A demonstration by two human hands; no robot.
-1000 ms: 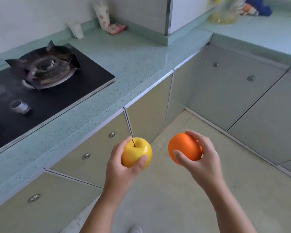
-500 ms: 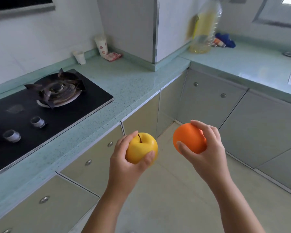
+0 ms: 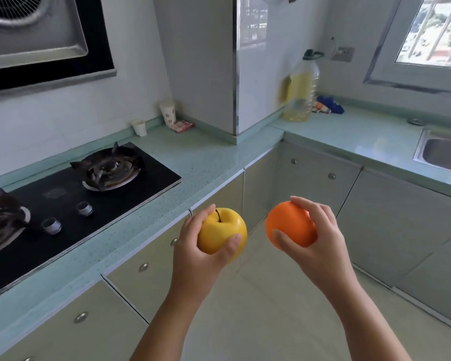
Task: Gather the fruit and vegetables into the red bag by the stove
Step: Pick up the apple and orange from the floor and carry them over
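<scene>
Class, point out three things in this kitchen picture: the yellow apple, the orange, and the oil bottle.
yellow apple [image 3: 220, 230]: head view, on its front skin below the stem.
orange [image 3: 289, 224]: head view, on its bare front face.
oil bottle [image 3: 301, 92]: head view, on its yellow body.

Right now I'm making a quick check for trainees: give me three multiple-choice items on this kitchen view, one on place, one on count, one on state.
1. Where is the oil bottle?
A. On the stove
B. On the counter corner left of the sink
C. On the floor

2. How many paper cups stand by the wall?
A. Two
B. Four
C. None

3. What does the left hand hold?
A. Nothing
B. The orange
C. The yellow apple

Answers: 1 B, the oil bottle stands on the counter left of the sink. 2 A, two paper cups. 3 C, the left hand grips the yellow apple; the right hand has the orange.
</scene>
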